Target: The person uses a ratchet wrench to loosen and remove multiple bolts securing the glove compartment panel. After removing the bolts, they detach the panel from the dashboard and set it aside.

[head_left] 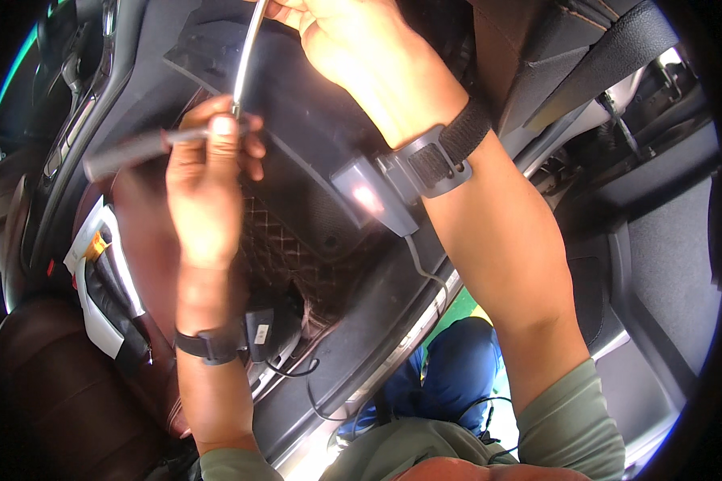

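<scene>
My left hand [212,160] is closed around what looks like a ratchet wrench [124,156]; its grey handle, smeared by motion, sticks out to the left. From the tool's head near my thumb, a shiny metal extension bar [249,60] runs up and away past the top edge. My right hand [333,36] reaches to the top of the picture, fingers bent against the bar's far part; the edge cuts some of them off. A strap with a grey box [373,196] sits on my right wrist, and another dark box [269,333] on my left.
I lean into a car's footwell with a quilted floor mat [273,240]. Dark red-brown seats [56,385] lie at the left, with a white and black item [108,280] on them. The door sill [353,353] crosses below; an open door [658,256] stands right. Cables hang from the wrist boxes.
</scene>
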Action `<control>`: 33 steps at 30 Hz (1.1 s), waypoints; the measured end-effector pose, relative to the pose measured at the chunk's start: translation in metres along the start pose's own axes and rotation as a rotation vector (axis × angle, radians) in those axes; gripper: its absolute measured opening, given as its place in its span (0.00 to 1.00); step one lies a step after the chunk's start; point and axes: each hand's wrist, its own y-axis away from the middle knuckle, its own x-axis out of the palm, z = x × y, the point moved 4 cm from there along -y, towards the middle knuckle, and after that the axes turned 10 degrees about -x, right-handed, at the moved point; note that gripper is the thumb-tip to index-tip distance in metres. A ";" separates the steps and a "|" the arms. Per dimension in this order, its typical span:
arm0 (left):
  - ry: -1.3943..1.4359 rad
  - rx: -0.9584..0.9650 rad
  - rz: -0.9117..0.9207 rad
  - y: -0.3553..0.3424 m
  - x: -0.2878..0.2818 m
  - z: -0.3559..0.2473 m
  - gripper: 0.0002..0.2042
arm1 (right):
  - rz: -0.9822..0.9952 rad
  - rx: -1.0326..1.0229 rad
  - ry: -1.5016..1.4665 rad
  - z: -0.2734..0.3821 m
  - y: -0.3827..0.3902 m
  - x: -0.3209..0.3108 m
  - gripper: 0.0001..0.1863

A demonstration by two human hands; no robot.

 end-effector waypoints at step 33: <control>0.593 -0.350 0.214 0.003 -0.006 0.006 0.19 | -0.125 0.177 0.008 -0.014 -0.001 0.009 0.14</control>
